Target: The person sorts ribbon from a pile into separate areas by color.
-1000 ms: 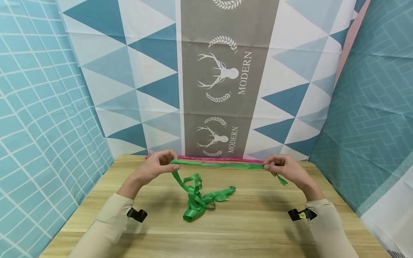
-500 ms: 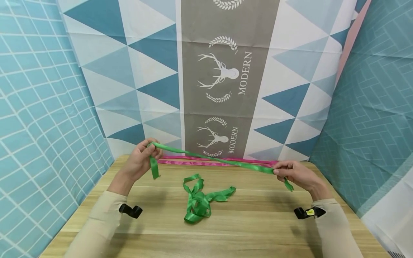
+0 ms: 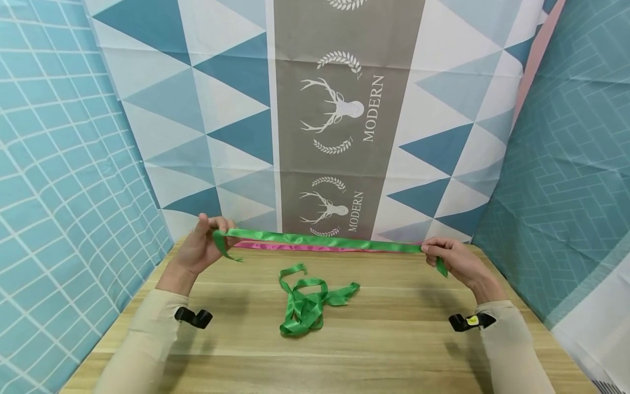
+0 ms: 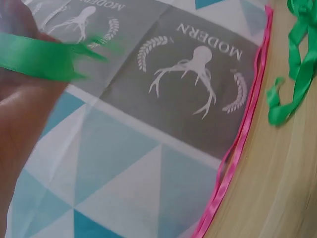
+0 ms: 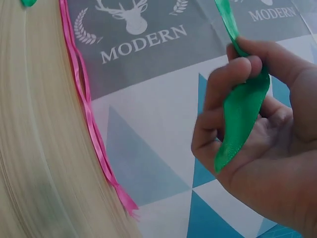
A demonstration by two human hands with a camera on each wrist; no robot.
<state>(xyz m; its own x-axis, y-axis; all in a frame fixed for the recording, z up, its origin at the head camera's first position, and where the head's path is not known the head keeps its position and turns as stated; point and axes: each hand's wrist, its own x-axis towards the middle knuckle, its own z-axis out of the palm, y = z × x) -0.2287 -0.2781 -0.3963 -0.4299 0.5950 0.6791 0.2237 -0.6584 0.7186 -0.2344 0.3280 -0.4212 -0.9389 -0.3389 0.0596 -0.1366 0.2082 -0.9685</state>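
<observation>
A green satin ribbon (image 3: pixel 325 241) stretches nearly level between both hands above the back of the table. At its left end, my left hand (image 3: pixel 197 251) holds it with the fingers, the thumb raised, and a short tail hangs below. In the left wrist view, the frayed end of the held ribbon (image 4: pixel 39 58) crosses that hand. My right hand (image 3: pixel 455 264) pinches the other end between thumb and index finger; its loose tail (image 5: pixel 242 116) hangs across the palm in the right wrist view. A loose pile of green ribbon (image 3: pixel 307 312) lies on the table between the forearms.
Two strands of pink ribbon (image 3: pixel 295 247) lie along the table's back edge, partly covered by the held ribbon in the head view. Patterned cloth (image 3: pixel 339 153) hangs behind the wooden table (image 3: pixel 374 350), with blue sheets (image 3: pixel 59 191) at the sides.
My left hand first slid outward and up to the green ribbon's end, then lowered a little as its thumb lifted. My right hand shifted slightly right. The held ribbon became separate from the pile.
</observation>
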